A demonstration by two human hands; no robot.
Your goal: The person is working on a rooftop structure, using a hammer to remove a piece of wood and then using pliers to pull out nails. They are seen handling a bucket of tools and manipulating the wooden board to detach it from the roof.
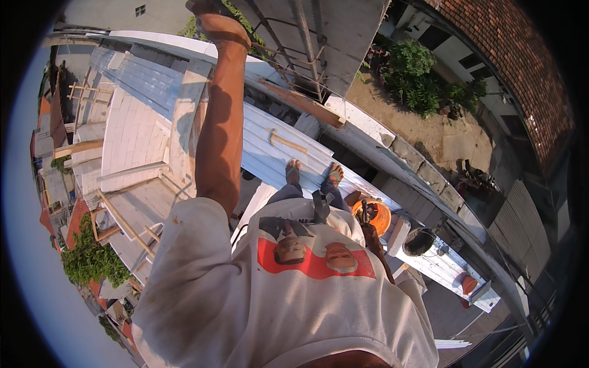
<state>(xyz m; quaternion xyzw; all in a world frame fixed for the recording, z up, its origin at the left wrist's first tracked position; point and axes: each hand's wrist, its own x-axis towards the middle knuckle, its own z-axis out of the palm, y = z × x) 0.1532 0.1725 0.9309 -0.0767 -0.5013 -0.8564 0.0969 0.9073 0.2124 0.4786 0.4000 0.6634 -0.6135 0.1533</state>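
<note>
My left arm stretches far forward, and my left hand (211,17) is at the upper rim of the view, its fingers cut off. What it touches cannot be seen. My right hand (367,216), in shade, is low by my right side at an orange bucket (382,219). Dark items are in the bucket; whether my right fingers hold one of them is unclear. A hammer (288,142) with a wooden handle lies on the ribbed metal sheet (261,132) beyond my feet. My sandalled feet (333,175) stand on that sheet.
A black bucket (419,241) and a small reddish pot (469,283) stand to the right. Ahead rise upright steel bars (307,46), near a wooden plank (304,103). A wall ledge (417,158) drops to a yard (454,138). Timber lengths (126,222) lie at left.
</note>
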